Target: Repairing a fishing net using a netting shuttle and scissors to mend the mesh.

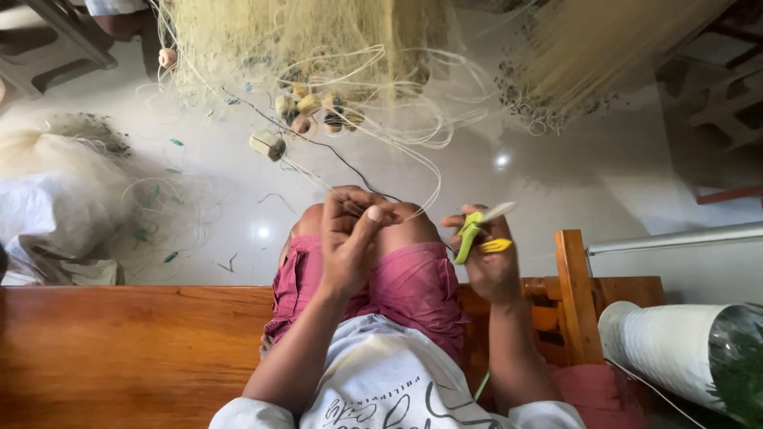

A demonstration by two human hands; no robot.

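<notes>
My left hand (350, 238) is pinching the net line (334, 187) tight over my knees; my right hand (486, 254) is gripping the green needle (469, 235) beside it. The net (318, 48) is heaped on the floor (556, 175) ahead, seemingly mostly unmended.

Home floor, fishing nets (302, 32), wooden bench (119, 349)

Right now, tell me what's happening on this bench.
A person sits on a wooden bench. The left hand pinches strands of a pale fishing net over the knees. The right hand holds a green and yellow netting needle beside it. More net with floats lies on the floor ahead.
</notes>
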